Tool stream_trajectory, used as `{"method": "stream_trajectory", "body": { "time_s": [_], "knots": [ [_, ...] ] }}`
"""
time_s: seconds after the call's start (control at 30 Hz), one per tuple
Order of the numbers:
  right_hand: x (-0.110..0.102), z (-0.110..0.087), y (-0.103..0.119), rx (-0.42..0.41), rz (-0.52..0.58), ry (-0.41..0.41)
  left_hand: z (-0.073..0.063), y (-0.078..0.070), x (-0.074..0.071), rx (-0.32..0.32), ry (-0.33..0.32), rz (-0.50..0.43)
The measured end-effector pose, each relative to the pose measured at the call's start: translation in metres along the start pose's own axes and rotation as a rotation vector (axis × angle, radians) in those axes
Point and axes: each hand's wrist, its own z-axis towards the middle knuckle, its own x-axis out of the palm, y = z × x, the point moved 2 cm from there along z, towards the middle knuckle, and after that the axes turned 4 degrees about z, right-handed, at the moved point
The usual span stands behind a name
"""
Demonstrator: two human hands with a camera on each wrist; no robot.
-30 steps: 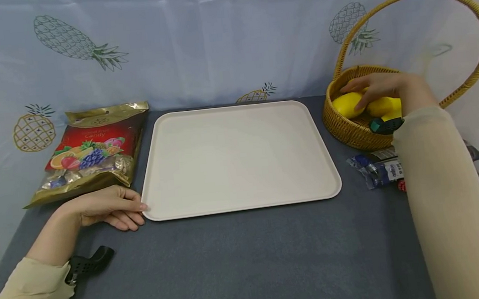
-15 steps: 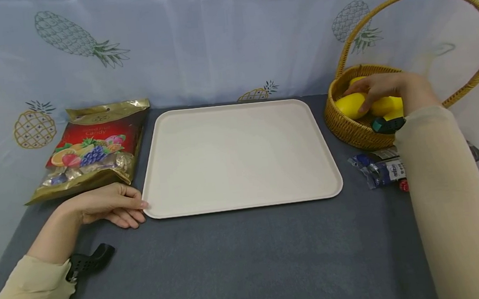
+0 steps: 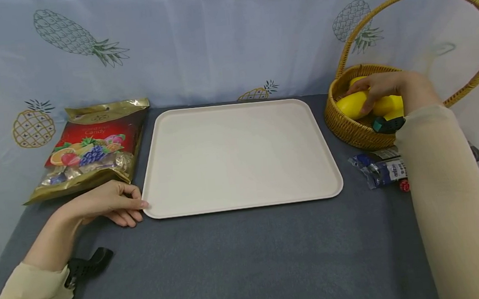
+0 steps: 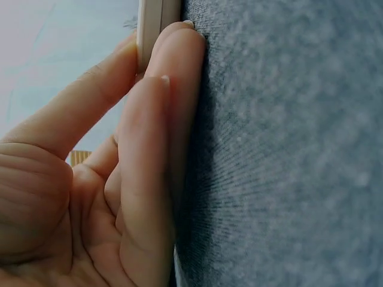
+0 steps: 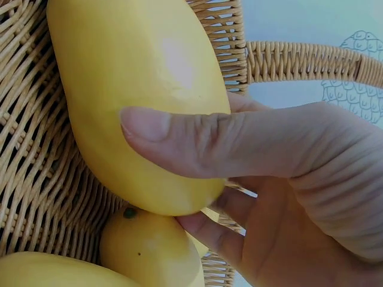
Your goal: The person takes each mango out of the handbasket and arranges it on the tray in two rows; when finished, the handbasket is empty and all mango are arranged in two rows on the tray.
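A person's left hand [image 3: 109, 202] pinches the near-left corner of a cream, rectangular, plastic-looking tray [image 3: 240, 156], apparently steadying it; right of the tray, inside a golden-brown, round wicker basket [image 3: 351, 132], the right hand [image 3: 387, 84] grasps a smooth, yellow, oval fruit [image 5: 137, 66], seemingly wrapped for security, more curled than a second ago.

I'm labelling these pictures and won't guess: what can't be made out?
Head view: part of the shiny blue plastic packet, behind the cream fabric right sleeve.
Head view: gold emblem on the red-and-gold plastic candy bag, too small.
Right wrist view: upper end of the smooth yellow oval fruit, cut off by the frame.
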Motion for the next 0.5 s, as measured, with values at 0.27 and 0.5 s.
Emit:
{"method": "stream_trajectory", "body": {
  "time_s": [0.27,0.5],
  "knots": [
    [-0.001,-0.002,-0.001,0.025,0.042,-0.02,-0.006,0.006,0.001,0.182,0.056,0.011],
    [-0.001,-0.012,-0.005,0.04,0.102,-0.049,-0.004,0.001,0.003,0.222,0.045,0.06]
  ]
}}
